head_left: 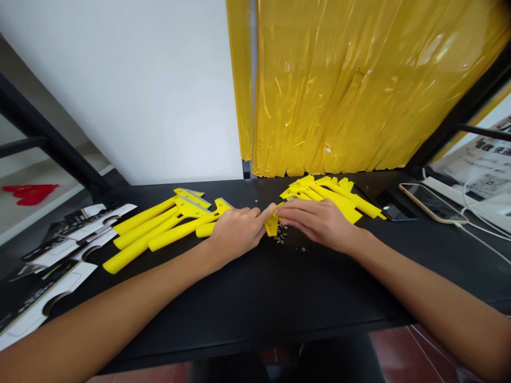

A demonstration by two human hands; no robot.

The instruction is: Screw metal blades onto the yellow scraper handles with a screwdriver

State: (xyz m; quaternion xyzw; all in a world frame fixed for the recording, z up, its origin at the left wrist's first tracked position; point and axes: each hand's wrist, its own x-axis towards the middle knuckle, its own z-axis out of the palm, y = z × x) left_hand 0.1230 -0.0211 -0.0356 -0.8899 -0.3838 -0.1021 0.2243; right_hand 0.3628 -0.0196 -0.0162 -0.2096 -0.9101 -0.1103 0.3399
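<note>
My left hand (241,229) is wrapped round a yellow scraper (272,225). Its handle end sticks out behind the hand and its flat head points to the right. At that head, the closed fingertips of my right hand (319,221) press together; whatever they pinch is hidden. Small screws and nuts (281,234) lie loose on the black table just below the head. To the left are several yellow scrapers with metal blades (159,218). Right of my hands, more yellow scraper parts (335,196) lie in a heap.
Black-and-white card sleeves (64,244) are stacked on the table's left side. A dark phone (393,207) and a phone in a light case (433,203) lie at the right, near white cables (481,223). Yellow plastic sheeting (339,90) hangs behind the black table (239,314).
</note>
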